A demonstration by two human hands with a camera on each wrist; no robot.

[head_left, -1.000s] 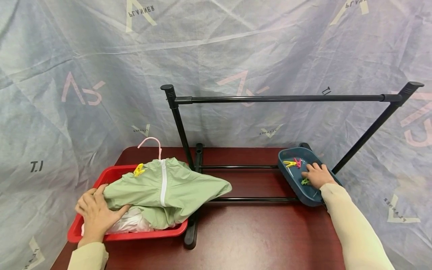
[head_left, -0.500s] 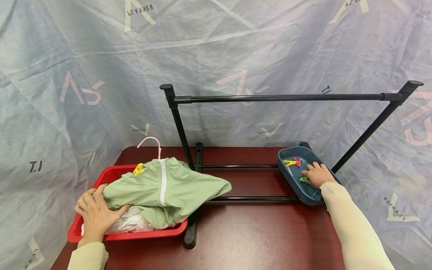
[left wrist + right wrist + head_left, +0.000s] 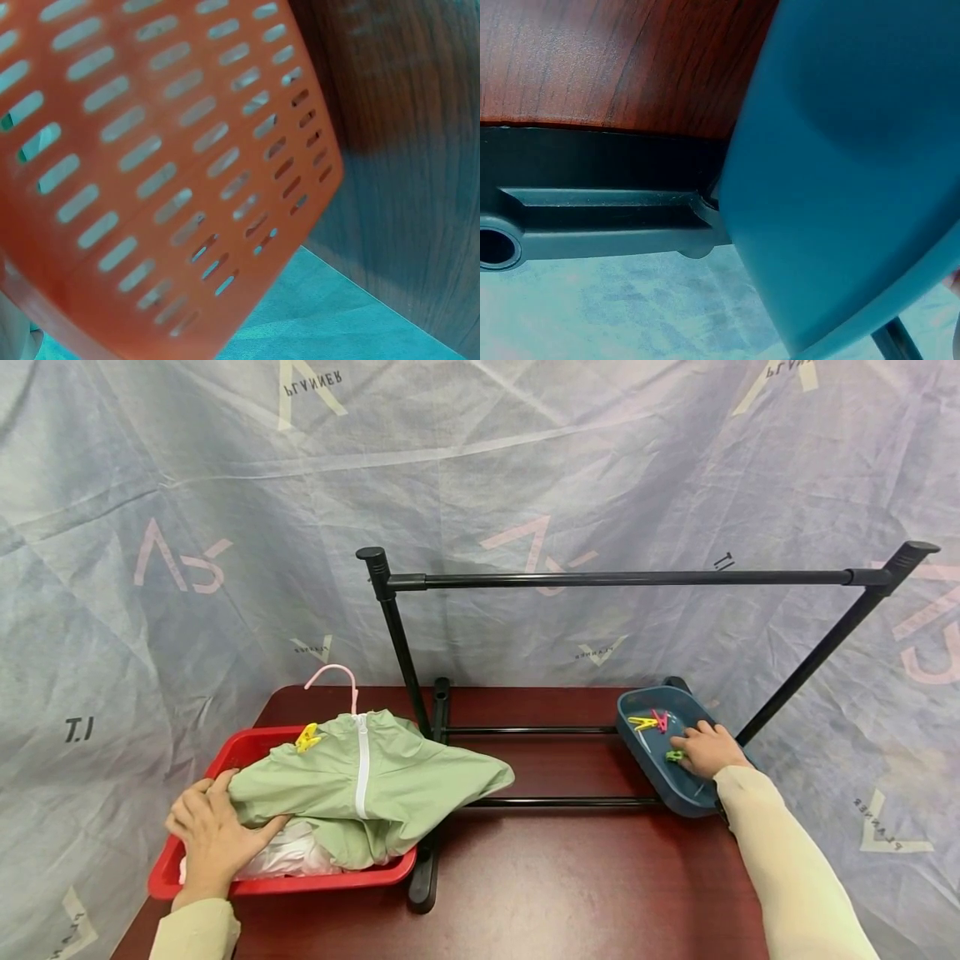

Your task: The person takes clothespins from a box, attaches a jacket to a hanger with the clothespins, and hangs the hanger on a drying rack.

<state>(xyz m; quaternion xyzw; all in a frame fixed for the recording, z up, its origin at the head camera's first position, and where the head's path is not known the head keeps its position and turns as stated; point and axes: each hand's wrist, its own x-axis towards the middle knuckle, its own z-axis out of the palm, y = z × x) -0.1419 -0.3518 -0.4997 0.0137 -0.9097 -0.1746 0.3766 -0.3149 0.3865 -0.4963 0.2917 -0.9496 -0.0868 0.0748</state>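
Observation:
My left hand (image 3: 208, 835) rests at the left end of the red basket (image 3: 322, 882), thumb spread, against a light green zip-up jacket (image 3: 420, 772). The jacket lies over the basket on a pink hanger (image 3: 353, 687), its hook standing up, and a yellow clothespin (image 3: 308, 737) sits at its upper left. Inside the blue bin (image 3: 686, 806), my right hand (image 3: 705, 750) pinches a green clothespin (image 3: 675, 756), fingertips partly hidden. Yellow (image 3: 642, 723) and pink clothespins (image 3: 661, 720) lie farther back. The wrist views mostly show the basket's slotted wall (image 3: 172, 172) and the bin's outer wall (image 3: 832, 187).
A black garment rack (image 3: 630, 579) stands on the dark red table (image 3: 570, 877), its top bar crossing above the bin and basket. White cloth (image 3: 292, 853) lies in the basket under the jacket. A grey printed sheet (image 3: 480, 485) hangs behind and at both sides.
The green clothespin has shifted slightly and turned at my right hand's fingers, which have drawn in a little. My left hand and the jacket have not moved.

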